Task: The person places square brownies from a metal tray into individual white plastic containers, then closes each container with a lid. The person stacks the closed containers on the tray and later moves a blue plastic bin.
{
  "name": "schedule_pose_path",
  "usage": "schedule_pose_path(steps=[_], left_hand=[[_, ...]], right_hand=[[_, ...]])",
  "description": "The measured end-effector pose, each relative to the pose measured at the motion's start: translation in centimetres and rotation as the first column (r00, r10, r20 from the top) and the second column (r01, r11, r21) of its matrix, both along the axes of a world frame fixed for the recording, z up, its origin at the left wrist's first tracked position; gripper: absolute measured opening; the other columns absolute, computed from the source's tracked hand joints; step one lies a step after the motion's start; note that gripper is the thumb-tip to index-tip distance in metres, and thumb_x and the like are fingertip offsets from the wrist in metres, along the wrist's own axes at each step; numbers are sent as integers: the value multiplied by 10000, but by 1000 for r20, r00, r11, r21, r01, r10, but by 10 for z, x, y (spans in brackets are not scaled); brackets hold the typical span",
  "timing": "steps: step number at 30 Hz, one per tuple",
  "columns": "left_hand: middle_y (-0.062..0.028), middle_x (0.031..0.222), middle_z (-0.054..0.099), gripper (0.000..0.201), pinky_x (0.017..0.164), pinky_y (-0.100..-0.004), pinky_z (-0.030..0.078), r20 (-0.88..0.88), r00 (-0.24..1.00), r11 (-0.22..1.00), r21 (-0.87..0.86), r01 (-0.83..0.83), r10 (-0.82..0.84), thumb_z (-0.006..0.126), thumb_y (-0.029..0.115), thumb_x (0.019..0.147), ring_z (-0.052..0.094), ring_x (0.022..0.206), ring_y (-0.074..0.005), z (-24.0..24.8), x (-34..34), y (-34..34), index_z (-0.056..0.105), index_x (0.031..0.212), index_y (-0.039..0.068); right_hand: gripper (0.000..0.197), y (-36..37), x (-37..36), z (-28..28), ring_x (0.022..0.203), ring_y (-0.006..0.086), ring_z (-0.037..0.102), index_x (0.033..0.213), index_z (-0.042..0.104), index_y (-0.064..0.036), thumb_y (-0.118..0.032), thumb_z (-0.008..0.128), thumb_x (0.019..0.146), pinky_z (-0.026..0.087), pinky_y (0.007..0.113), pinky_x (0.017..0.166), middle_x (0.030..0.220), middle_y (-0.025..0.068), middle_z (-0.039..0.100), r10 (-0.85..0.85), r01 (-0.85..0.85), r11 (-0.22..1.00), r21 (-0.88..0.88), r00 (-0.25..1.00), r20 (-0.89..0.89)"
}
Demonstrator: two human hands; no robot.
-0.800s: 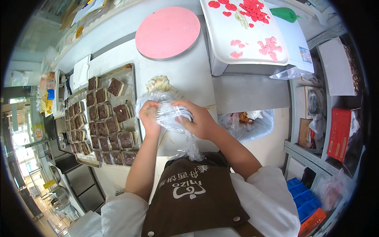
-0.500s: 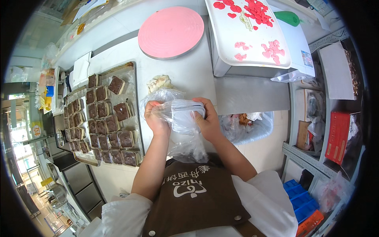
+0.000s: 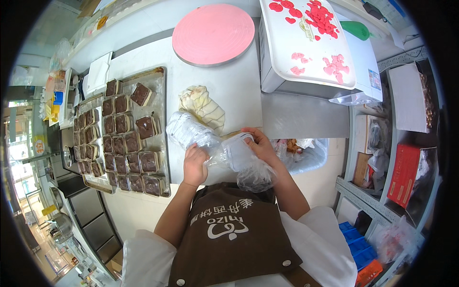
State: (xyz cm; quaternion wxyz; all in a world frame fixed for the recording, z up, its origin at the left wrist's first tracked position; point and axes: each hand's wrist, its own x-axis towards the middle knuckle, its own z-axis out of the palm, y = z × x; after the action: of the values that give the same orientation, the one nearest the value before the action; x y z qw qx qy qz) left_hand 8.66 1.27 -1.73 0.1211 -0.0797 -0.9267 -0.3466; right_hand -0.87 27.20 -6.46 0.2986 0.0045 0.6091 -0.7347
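Note:
Over the front edge of the white worktable, my right hand (image 3: 259, 145) grips a stack of clear plastic lids (image 3: 237, 152), its thumb on top. A crumpled clear plastic bag (image 3: 256, 176) hangs around and below the stack. My left hand (image 3: 195, 165) is closed beside the bag's film, its fingers curled at the edge of a second wrapped plastic bundle (image 3: 189, 129); exactly what they pinch is partly hidden. That bundle lies on the table against a crumpled yellowish cloth (image 3: 203, 106).
Left stands a metal tray (image 3: 165, 129) with several chocolate-topped cake boxes (image 3: 123, 122). A pink turntable (image 3: 213, 33) is at the back. On the right, a white tray (image 3: 282, 62) holds red and pink hearts (image 3: 321, 19), above a lined bin (image 3: 313, 155). Shelving (image 3: 351, 186) stands far right.
My hands have moved apart; the right has drawn the lid stack nearer and to the right. My left hand has come down, and the wrapped bundle and cloth now show more fully.

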Motion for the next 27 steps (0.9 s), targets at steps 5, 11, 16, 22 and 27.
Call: schedule_pose_path(steps=[5, 11, 16, 22, 27], left_hand=[[-75, 943, 701, 96, 1161, -547, 410, 71, 995, 978, -190, 87, -75, 612, 11, 816, 692, 1041, -279, -19, 25, -8, 641, 877, 79], [15, 1219, 708, 156, 1221, -507, 335, 141, 968, 874, -417, 249, -209, 603, 135, 905, 602, 1285, -173, -41, 39, -19, 693, 1032, 141], [34, 1352, 675, 230, 1240, -467, 302, 151, 947, 792, -520, 320, -284, 563, 163, 937, 557, 1342, -141, -50, 13, -35, 698, 1122, 152], [-108, 1370, 658, 299, 1206, -483, 362, 127, 992, 944, -326, 56, -15, 645, 234, 930, 593, 1317, -285, -7, 12, -6, 653, 1188, 83], [-174, 1349, 653, 525, 1114, -410, 444, 787, 577, 726, 527, -441, -221, 746, 375, 977, 596, 1287, -278, 18, 34, 41, 609, 1334, 15]], right_hand=[[306, 0, 5, -26, 1074, 106, 617, 1336, 654, -63, -72, 680, 1031, 514, 274, 946, 1219, 30, 688, 71, -71, 997, 33, 997, 29], [313, 5, -9, -21, 1058, 121, 620, 1313, 668, -62, -81, 718, 1005, 504, 281, 944, 1182, 33, 694, 158, -158, 987, 39, 987, 17], [334, -1, -18, -22, 1063, 134, 626, 1317, 664, -54, -72, 717, 988, 499, 283, 953, 1181, 39, 698, 103, -92, 989, 118, 990, -93], [328, -13, -3, 9, 1034, 124, 601, 1343, 637, -53, -169, 689, 1040, 484, 276, 937, 1146, 49, 678, -167, 222, 949, 222, 956, -242], [380, -38, 26, 46, 1043, 168, 616, 1375, 590, -42, -177, 682, 1032, 494, 302, 957, 1131, 80, 674, -242, 341, 901, 269, 909, -340]])
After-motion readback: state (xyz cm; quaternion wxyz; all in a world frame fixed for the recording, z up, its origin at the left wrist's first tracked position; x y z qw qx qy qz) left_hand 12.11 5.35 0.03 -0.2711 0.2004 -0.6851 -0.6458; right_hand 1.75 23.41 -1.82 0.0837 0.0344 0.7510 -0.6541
